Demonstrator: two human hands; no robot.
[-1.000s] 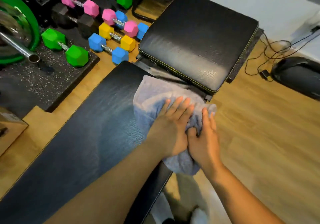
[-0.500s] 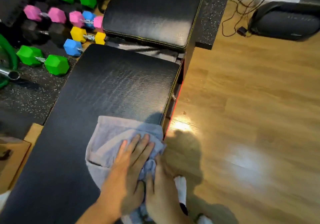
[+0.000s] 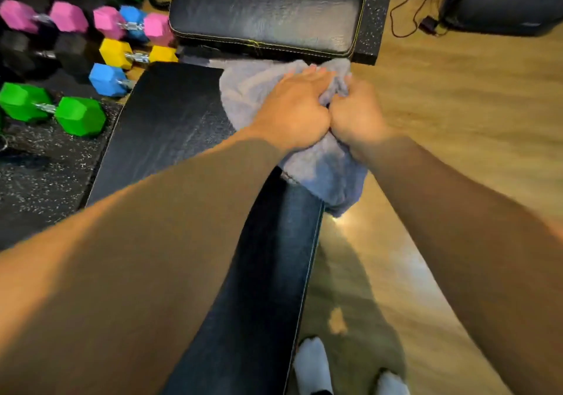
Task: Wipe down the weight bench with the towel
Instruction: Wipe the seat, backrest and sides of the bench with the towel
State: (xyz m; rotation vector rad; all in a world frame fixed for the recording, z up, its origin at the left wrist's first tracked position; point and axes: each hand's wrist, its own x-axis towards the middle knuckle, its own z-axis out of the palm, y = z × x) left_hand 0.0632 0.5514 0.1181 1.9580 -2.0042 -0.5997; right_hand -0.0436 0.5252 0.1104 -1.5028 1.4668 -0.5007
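Our left hand (image 3: 292, 111) presses down on a grey towel (image 3: 243, 89), fingers reaching forward over the cloth. Our right hand (image 3: 356, 117) sits just beside it, touching knuckle to knuckle, with its fingers curled into a bunched fold of the same towel.

We see the towel lying on the far right corner of the desk (image 3: 170, 126), a long black padded weight bench that runs away from us. Its near end spills over the bench's right edge and hangs above the wooden floor (image 3: 457, 138). Its far edge reaches the gap before a second black pad (image 3: 268, 7) with yellow stitching.

Both forearms stretch out from the bottom of the view, the left one crossing over the bench.

To the left, coloured dumbbells rest on dark speckled matting: a green pair (image 3: 51, 108), then blue, yellow and pink ones behind. At the bottom right, two white-socked feet (image 3: 310, 361) stand on the floor beside the bench. A dark rounded object (image 3: 502, 1) with a trailing cable lies in the top right corner.
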